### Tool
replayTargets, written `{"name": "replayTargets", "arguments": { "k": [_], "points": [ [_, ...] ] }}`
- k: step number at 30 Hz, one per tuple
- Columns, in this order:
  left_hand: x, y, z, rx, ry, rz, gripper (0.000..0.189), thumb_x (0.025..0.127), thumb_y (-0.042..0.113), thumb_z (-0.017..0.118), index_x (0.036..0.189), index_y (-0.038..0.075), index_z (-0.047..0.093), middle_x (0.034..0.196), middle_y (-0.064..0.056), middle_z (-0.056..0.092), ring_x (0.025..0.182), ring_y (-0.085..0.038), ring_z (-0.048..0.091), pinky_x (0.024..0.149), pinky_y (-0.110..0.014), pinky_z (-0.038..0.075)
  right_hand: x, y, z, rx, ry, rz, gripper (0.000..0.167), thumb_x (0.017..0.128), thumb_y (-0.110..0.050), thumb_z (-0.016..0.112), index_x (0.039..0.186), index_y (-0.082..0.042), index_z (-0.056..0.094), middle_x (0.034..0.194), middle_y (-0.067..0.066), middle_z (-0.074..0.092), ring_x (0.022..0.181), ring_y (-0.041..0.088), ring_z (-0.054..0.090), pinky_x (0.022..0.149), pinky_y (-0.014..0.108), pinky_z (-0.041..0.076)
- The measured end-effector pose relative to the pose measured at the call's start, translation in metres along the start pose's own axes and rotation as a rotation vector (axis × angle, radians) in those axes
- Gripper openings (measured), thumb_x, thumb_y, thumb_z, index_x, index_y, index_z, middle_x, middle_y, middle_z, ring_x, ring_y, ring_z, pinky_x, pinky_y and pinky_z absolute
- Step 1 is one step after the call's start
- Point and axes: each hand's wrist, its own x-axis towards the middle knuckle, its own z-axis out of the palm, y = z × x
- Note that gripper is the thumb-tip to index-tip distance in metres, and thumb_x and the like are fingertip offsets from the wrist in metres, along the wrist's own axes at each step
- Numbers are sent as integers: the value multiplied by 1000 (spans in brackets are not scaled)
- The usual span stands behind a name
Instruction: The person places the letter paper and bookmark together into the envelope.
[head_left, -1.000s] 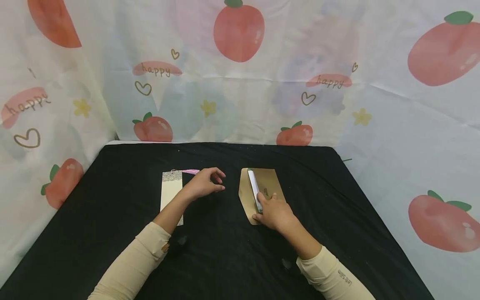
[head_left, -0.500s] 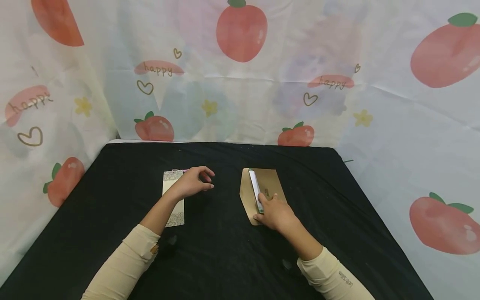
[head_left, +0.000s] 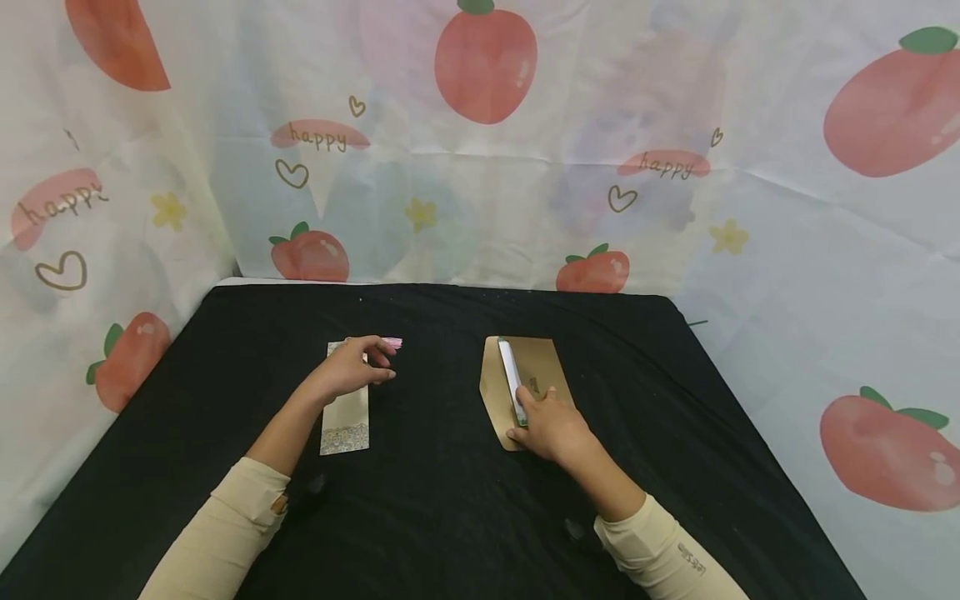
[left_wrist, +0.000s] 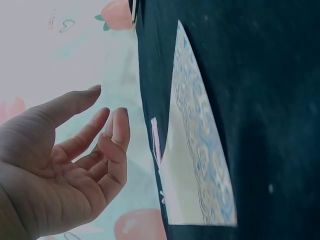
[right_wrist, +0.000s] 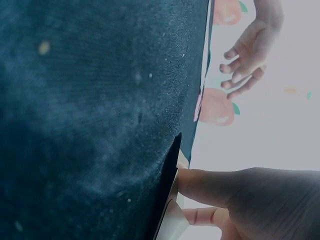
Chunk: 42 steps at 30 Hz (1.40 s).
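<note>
One hand pressing, one hovering: right hand [head_left: 553, 427] on a brown envelope [head_left: 551, 358], left hand [head_left: 352, 367] over a bookmark [head_left: 347, 417]

The left hand has just drawn leftward, from beside the bookmark to above its upper part. Its grip is slack: fingers softly bent, a gap to the thumb, nothing held. That appears to leave the work to the right hand, which has stayed put. The right grip is spread, thumb and fingers pressing the envelope and the lower end of a slim white strip [head_left: 509, 371] along its flap. Whether the strip sits inside is unclear.

The cream bookmark, with a patterned border and pink tassel [head_left: 392, 342], lies on the black-covered table [head_left: 435, 500], well left of the envelope. The left hand hides some of the bookmark; the right covers the envelope's near end. Behind hangs a peach-print cloth [head_left: 510, 192].
</note>
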Motion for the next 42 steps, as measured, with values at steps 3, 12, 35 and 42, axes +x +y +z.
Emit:
{"name": "replayTargets", "arguments": {
  "k": [3, 12, 35, 42],
  "points": [
    [-2, -4, -4, 21, 10, -26, 37, 93, 7, 76, 127, -5, 64, 104, -13, 66, 90, -28, 65, 74, -39, 49, -1, 0, 0, 2, 2, -4, 65, 96, -42, 74, 144, -9, 45, 147, 45, 38, 118, 54, 59, 82, 59, 54],
    [-10, -15, -15, 35, 54, -72, 39, 93, 9, 77, 127, -4, 64, 112, -18, 67, 95, -31, 67, 71, -39, 47, -2, -1, -1, -3, 5, -12, 66, 97, -42, 74, 144, -8, 44, 146, 46, 39, 117, 54, 60, 81, 59, 54],
    [-31, -44, -34, 100, 137, -229, 38, 91, 7, 76, 123, -9, 62, 104, -22, 64, 81, -29, 65, 73, -40, 54, -1, -1, 0, -2, 6, -22, 66, 97, -42, 73, 145, -7, 44, 146, 46, 39, 118, 55, 59, 79, 59, 54],
    [-32, -44, -34, 158, 178, -264, 41, 90, 9, 77, 124, -9, 63, 119, -31, 59, 103, -43, 58, 83, -52, 53, 0, -2, -2, -9, -2, -12, 67, 97, -42, 74, 146, -7, 44, 146, 46, 38, 116, 54, 61, 79, 58, 54]
  ]
}}
